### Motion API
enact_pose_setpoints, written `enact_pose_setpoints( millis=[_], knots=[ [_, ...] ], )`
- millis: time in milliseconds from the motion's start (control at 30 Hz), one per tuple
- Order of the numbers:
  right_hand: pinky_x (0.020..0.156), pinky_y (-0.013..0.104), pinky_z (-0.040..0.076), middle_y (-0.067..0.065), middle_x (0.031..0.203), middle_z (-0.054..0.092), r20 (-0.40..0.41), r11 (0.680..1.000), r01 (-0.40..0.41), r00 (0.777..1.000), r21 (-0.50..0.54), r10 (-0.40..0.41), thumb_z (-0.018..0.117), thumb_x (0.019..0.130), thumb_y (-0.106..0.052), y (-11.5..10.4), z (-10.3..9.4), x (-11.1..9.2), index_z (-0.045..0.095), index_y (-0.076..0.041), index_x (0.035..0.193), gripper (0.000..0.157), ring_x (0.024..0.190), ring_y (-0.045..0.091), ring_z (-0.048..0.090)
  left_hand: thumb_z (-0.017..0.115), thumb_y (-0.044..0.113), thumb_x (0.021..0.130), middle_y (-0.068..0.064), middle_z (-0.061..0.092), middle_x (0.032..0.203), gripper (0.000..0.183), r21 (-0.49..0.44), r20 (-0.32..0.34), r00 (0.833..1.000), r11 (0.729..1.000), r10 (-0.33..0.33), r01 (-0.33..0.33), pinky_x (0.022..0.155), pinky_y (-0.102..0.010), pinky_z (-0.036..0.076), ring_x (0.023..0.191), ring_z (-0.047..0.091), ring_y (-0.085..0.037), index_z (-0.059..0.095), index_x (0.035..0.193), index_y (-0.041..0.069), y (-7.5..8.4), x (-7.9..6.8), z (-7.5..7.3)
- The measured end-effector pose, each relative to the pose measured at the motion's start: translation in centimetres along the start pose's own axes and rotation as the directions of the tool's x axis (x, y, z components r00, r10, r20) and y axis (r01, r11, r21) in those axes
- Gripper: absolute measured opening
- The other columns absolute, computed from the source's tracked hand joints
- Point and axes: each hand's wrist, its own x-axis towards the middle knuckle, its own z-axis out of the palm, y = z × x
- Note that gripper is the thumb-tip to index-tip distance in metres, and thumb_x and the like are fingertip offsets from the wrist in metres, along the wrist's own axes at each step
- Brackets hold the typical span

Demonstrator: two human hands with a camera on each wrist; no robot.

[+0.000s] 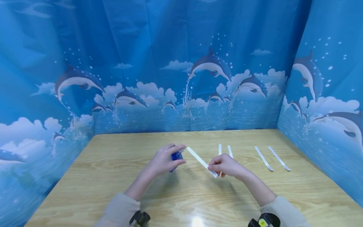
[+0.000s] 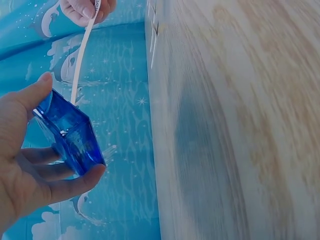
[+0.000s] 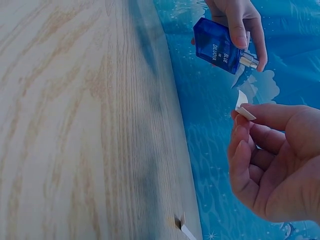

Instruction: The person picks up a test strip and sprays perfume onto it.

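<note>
A blue glass perfume bottle [image 3: 216,47] is gripped in my left hand [image 1: 165,160], raised above the table. In the right wrist view a finger of that hand lies at the bottle's silver spray nozzle [image 3: 249,60]. My right hand [image 1: 227,165] pinches the lower end of a white paper test strip [image 1: 197,156] between thumb and fingers. The strip slants up to the left, its far end close to the nozzle. Through the left wrist view the bottle [image 2: 70,131] appears from its base side, with the strip [image 2: 81,60] beyond it.
Two more white strips [image 1: 220,149] lie behind my right hand, partly hidden by it. Farther right, another pair of strips [image 1: 263,158] rests on the wooden table [image 1: 113,176]. A blue dolphin-print curtain [image 1: 170,63] stands along the back and sides.
</note>
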Motion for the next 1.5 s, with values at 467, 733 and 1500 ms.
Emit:
enact_pose_setpoints(
  millis=[467, 733, 1500],
  knots=[
    [0.05, 0.031, 0.045, 0.0, 0.06, 0.053, 0.001, 1.0, 0.0, 1.0, 0.004, 0.0, 0.06, 0.089, -0.014, 0.01, -0.11, -0.24, 0.065, 0.005, 0.09, 0.019, 0.056, 0.013, 0.048, 0.074, 0.03, 0.08, -0.002, 0.055, 0.097, 0.046, 0.023, 0.01, 0.999, 0.999, -0.036, 0.036, 0.058, -0.024, 0.046, 0.072, 0.051, -0.013, 0.061, 0.123, 0.019, 0.2, 0.08, 0.15],
    [0.051, 0.032, 0.045, 0.0, 0.06, 0.052, -0.006, 1.0, -0.005, 1.0, -0.005, 0.004, 0.06, 0.09, -0.013, 0.02, -0.06, -0.25, 0.065, 0.004, 0.09, 0.017, 0.056, 0.013, 0.048, 0.074, 0.032, 0.08, -0.002, 0.057, 0.1, 0.048, 0.042, 0.004, 0.997, 0.996, -0.08, 0.08, 0.063, -0.027, 0.049, 0.078, 0.054, -0.014, 0.06, 0.124, 0.021, 0.06, -0.02, -0.28],
    [0.051, 0.028, 0.044, 0.0, 0.064, 0.054, 0.019, 0.997, -0.004, 1.0, 0.078, 0.003, 0.057, 0.091, -0.013, 0.45, -0.22, -0.22, 0.062, 0.009, 0.096, 0.023, 0.059, 0.013, 0.048, 0.073, 0.032, 0.081, -0.006, 0.058, 0.115, 0.051, -0.071, 0.005, 0.996, 0.993, -0.094, 0.095, 0.073, -0.037, 0.053, 0.096, 0.059, -0.025, 0.056, 0.128, 0.023, 0.5, 0.05, -0.52]
  ],
)
